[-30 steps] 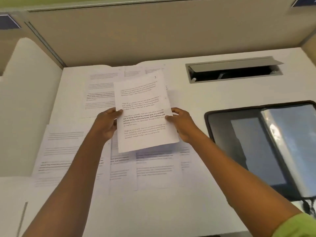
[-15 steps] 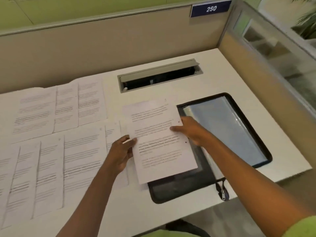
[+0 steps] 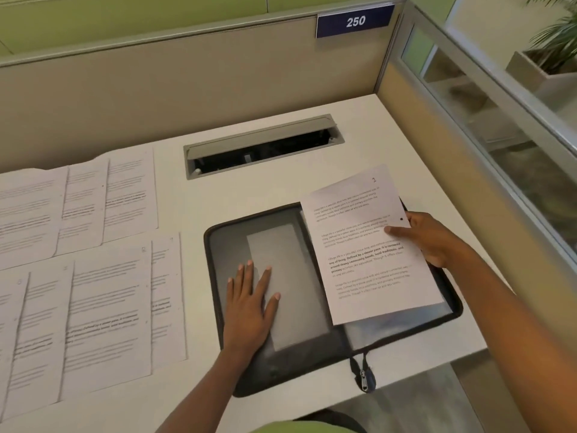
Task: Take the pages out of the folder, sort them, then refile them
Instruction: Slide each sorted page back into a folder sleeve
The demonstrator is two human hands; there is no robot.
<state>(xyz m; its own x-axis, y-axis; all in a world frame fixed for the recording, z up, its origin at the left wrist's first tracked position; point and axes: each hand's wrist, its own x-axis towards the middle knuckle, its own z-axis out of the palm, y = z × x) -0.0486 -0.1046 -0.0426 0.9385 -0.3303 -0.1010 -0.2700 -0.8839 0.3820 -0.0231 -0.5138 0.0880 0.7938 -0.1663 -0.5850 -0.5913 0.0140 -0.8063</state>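
Black folder [image 3: 237, 364]: left hand [image 3: 251, 303] flat, fingers spread (pressing); right hand [image 3: 437, 239] pinches page [image 3: 368, 245].

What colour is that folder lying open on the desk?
The folder is black-edged, grey inside; head view.

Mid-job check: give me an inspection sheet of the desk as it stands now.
Surface: white desk.
Job's things: open black zip folder; page numbered 1 over its right half; other pages in two rows at left.
Clutter: nothing seen.
Hands: left hand flat on the folder's left half; right hand pinches the page's right edge.
Cables: nothing seen; desk hatch open, dark inside.
Surroundings: partition, sign 250, potted plant beyond glass.
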